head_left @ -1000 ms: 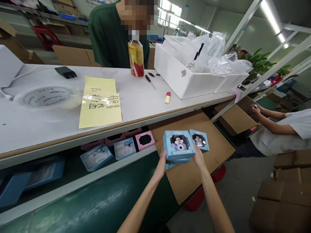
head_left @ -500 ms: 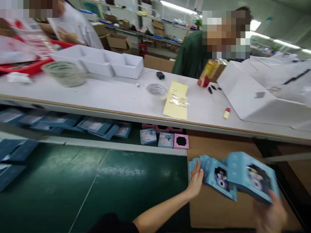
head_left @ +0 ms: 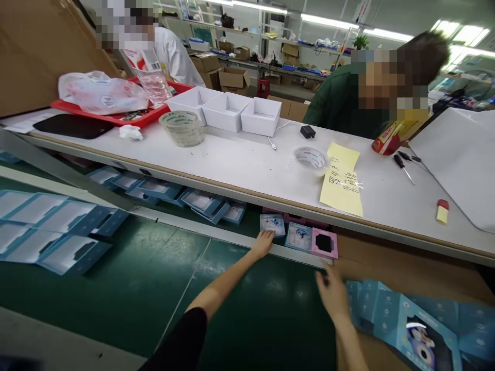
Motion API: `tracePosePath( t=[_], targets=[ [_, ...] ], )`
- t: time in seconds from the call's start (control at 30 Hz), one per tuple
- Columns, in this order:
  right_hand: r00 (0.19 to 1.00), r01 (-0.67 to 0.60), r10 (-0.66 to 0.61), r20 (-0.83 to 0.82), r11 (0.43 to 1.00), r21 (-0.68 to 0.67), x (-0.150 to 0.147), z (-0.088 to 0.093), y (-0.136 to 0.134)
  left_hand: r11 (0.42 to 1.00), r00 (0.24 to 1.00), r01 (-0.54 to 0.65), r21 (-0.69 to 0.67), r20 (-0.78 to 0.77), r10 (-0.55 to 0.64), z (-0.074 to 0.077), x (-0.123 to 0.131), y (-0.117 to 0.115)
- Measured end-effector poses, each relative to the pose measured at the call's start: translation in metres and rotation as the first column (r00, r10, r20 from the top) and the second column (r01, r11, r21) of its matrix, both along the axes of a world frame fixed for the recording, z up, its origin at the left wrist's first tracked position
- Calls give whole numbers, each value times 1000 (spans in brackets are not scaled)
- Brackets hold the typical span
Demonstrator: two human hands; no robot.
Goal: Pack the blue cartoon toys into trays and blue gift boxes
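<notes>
My left hand [head_left: 264,245] reaches to the near edge of a small light-blue open box [head_left: 273,224] under the table; its fingers lie together at that edge, and no grip shows. Beside that box stand a second blue box [head_left: 299,237] and a pink box with a black window [head_left: 324,243]. My right hand [head_left: 331,291], slightly blurred, hovers left of the blue printed cartons, fingers apart and nothing in them. Those cartons [head_left: 427,322] lean in a row on brown cardboard [head_left: 381,257] at the lower right, the front one showing a camera picture.
Above runs a white table [head_left: 240,162] with tape rolls [head_left: 181,129], white trays [head_left: 261,116], a yellow note [head_left: 342,180] and a screwdriver [head_left: 404,167]. Open blue boxes [head_left: 73,232] lie on the green surface [head_left: 232,299] at left. Two people are across the table.
My right hand has let go of a blue printed carton and moved left. My left hand has left the carton row for the small blue box. The view has swung left.
</notes>
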State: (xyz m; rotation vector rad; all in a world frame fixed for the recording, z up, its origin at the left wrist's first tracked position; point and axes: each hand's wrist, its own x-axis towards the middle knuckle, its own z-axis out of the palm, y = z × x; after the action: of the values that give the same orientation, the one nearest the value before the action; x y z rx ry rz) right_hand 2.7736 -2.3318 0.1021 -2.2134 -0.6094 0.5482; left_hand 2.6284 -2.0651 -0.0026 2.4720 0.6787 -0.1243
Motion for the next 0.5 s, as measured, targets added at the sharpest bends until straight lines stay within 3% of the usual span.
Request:
tracePosePath(
  t=[0.07, 0.13, 0.23, 0.3, 0.37, 0.5],
  targets=[
    [984, -173, 164, -62, 966, -191, -17, -30, 60, 996, 993, 77, -33, -88, -80, -8, 23, 2],
    [965, -263, 253, -72, 934, -243, -25, -51, 108, 992, 986, 109, -57, -124, -115, -11, 33, 7],
    [974, -223, 228, 6, 958, -178, -39, -69, 138, 989, 983, 129, -73, -123, -137, -7, 12, 19],
    [979, -191, 198, 47, 975, -113, -61, -77, 124, 987, 985, 133, -89, -100, -141, -4, -22, 19],
    [981, -180, 185, 57, 980, -83, -98, -87, 89, 981, 988, 141, -130, -40, -148, -7, -67, 3],
    [984, -180, 175, -41, 971, -158, -185, -121, -1, 952, 980, 199, -234, 47, -193, -26, -150, -63]
  ],
)
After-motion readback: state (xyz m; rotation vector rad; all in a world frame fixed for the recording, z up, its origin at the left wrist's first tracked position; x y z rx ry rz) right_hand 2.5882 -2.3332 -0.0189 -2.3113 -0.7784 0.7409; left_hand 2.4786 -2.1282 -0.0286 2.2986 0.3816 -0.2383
